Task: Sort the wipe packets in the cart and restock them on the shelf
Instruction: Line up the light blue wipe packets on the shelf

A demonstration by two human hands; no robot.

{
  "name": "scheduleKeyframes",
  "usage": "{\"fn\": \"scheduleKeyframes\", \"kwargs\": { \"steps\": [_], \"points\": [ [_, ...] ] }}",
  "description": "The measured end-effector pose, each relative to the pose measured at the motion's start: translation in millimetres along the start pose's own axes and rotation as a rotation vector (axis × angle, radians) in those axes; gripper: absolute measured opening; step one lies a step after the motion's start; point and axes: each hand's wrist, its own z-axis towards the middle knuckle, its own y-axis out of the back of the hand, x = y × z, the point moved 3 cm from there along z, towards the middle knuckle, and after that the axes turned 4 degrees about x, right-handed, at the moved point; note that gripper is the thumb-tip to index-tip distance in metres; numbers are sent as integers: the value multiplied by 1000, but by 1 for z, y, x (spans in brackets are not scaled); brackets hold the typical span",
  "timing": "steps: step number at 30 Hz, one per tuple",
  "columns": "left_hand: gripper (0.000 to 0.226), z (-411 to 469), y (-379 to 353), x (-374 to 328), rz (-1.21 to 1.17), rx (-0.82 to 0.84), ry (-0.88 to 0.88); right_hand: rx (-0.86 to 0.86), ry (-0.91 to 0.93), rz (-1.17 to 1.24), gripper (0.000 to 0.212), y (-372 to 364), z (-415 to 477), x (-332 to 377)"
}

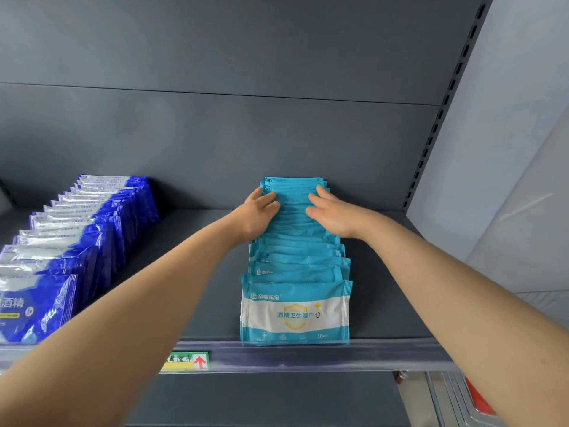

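Observation:
A row of teal and white wipe packets (295, 312) stands upright on the grey shelf (388, 303), running from the front lip to the back panel. Both my hands reach over the far part of this row. My left hand (260, 211) rests on the left side of the packet tops, fingers lightly bent. My right hand (331, 211) lies on the right side of the tops with fingers nearly straight. Neither hand grips a packet. A second row of blue and silver wipe packets (77, 241) stands at the shelf's left.
A green and yellow price label (187, 361) with a red arrow sits in the shelf's front rail. A slotted upright (446, 103) bounds the shelf on the right. Part of a metal cart with something red (478, 399) shows at the bottom right.

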Motion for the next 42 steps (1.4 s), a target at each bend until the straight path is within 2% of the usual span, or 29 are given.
{"fn": "scheduleKeyframes", "kwargs": {
  "steps": [3, 5, 10, 14, 19, 21, 23, 24, 26, 27, 28, 32, 34, 36, 39, 42],
  "points": [
    [50, 3, 6, 6, -142, -51, 17, -95, -26, 129, 48, 4, 2, -3],
    [54, 6, 14, 8, -242, -82, 57, -154, -58, 198, 52, 13, 5, -9],
    [60, 17, 7, 3, -254, -57, 140, -67, -115, 416, 65, 5, 19, -8],
    [59, 14, 5, 1, -290, -48, 142, -48, -138, 379, 67, 4, 20, -7],
    [76, -20, 17, 13, -323, -78, 171, -73, -171, 302, 74, 12, -19, -18],
    [61, -43, 8, 18, -355, -57, 161, -70, -137, 311, 65, 6, -42, -18],
    [42, -64, -11, 16, -495, 52, 145, -5, -70, 457, 43, -12, -58, -12],
    [45, -72, -21, 11, -594, 105, 136, 38, -36, 527, 40, -23, -65, -4],
    [53, -78, -34, 5, -687, 144, 129, 15, -39, 493, 64, -40, -67, 3],
    [50, -80, -36, 2, -705, 151, 120, -10, -56, 467, 74, -42, -69, 6],
    [46, -82, -34, 0, -713, 145, 105, -43, -57, 469, 73, -42, -69, 5],
    [45, -100, -20, 11, -696, 30, 118, -234, -115, 486, 34, -32, -84, -3],
    [24, -112, -26, 17, -608, 44, 97, -292, -118, 479, 19, -34, -92, -10],
    [9, -121, -34, 14, -542, 3, 69, -328, -154, 479, 21, -38, -95, -16],
    [17, -122, -36, 12, -487, -67, 33, -352, -135, 570, 27, -39, -100, -13],
    [43, -121, -37, 8, -374, -94, 14, -302, -90, 670, 41, -40, -101, -4]
  ]
}}
